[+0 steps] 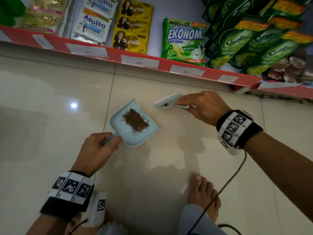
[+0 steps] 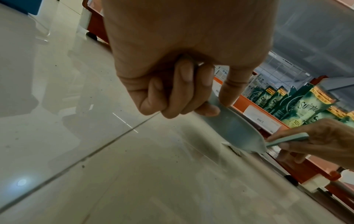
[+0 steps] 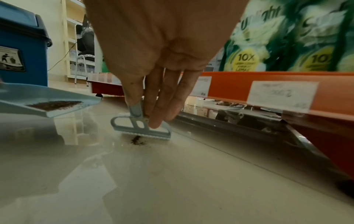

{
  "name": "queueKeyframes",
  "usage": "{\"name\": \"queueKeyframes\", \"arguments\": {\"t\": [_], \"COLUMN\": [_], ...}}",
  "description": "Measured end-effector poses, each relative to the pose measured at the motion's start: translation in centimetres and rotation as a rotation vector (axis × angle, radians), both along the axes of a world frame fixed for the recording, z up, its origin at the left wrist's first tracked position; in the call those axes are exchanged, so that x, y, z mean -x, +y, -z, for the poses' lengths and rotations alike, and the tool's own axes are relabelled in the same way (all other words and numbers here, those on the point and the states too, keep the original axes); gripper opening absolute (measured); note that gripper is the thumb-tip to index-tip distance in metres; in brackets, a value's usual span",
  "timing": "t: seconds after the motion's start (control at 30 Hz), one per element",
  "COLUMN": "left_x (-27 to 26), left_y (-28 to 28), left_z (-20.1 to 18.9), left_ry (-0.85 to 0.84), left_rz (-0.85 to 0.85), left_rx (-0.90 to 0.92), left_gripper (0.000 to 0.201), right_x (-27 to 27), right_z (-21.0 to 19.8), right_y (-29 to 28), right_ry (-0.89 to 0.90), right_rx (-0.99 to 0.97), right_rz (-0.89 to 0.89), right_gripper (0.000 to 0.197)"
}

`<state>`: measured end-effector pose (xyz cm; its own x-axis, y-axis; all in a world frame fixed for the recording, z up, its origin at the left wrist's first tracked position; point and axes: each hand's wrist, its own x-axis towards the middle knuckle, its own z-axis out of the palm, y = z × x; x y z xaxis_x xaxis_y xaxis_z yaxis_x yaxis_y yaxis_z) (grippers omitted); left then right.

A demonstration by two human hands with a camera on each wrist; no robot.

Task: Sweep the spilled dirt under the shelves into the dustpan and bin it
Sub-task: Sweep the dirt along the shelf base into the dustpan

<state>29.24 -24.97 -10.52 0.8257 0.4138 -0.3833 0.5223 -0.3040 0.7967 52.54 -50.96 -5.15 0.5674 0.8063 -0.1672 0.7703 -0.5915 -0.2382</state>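
1. Spillage is the main risk: the left hand (image 1: 100, 148) has its fingers curled round the handle of the dustpan (image 1: 118, 126) and holds the pan lifted off the floor (image 1: 50, 99), with its front lip hanging free. If that hand tips the lip downward, the loose dirt (image 1: 135, 120) piled in the middle could slide straight back out.

2. Scatter could come from the other side. The right hand (image 1: 203, 107) pinches the handle of the small brush (image 3: 141, 127) with fingers and thumb, bristles down on the floor near the front edge of the bottom shelf (image 3: 249, 84). A hard flick might send the last little clump of grains (image 3: 137, 139) under the shelf rather than toward the pan.

3. Gap trouble: with the pan raised, anything swept toward it now would pass underneath, so I would expect it needs setting down flat first.

4. Carrying to the blue bin (image 3: 23, 50), which stands well off to the left end of the aisle, could shake grains over the low sides if hurried.

5. Look of the dirt: dark brown, dry and crumbly, like fine granules. Most lies in an uneven heap on the pale blue pan, with stray specks around it; a small smear remains on the glossy tile just in front of the bristles.
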Motion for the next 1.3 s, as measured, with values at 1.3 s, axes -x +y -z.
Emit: {"name": "queueKeyframes", "arguments": {"t": [1.3], "left_x": [-8.1], "left_y": [-5.2], "left_z": [0.2], "left_ry": [0.272], "left_rz": [0.179], "left_rx": [-0.125], "left_gripper": [0.043], "right_x": [2.6], "right_z": [-0.5], "right_y": [2.1], "right_ry": [-0.107], "right_rx": [-0.247], "right_rz": [0.397], "right_gripper": [0.026]}}
